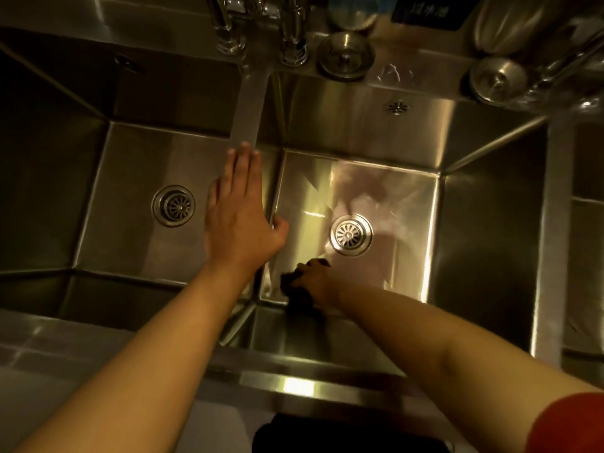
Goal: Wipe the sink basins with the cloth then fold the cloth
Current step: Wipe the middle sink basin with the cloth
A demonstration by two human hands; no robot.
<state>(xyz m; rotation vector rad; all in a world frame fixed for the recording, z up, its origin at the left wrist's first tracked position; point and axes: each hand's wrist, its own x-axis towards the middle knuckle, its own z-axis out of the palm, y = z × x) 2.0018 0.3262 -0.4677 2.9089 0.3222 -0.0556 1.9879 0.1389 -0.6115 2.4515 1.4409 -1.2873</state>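
The right hand [315, 280] grips the dark cloth [295, 291] at the right basin [408, 197] floor's near-left corner. The left hand [243, 217], fingers straight, braces on the divider [250, 103]. Overlapping strokes toward the drain [350, 235] would likely serve best.

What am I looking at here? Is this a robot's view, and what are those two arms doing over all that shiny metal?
No robot here: a person wears a wide-angle camera on the head, so you look down along their own bare arms. Below is a steel double sink. The left hand rests flat, fingers straight, on the divider between the two basins. The right hand reaches into the right basin and grips a dark cloth near its front left corner, close to the drain. The left basin has a drain too. On the back ledge stand taps and two loose metal strainers.
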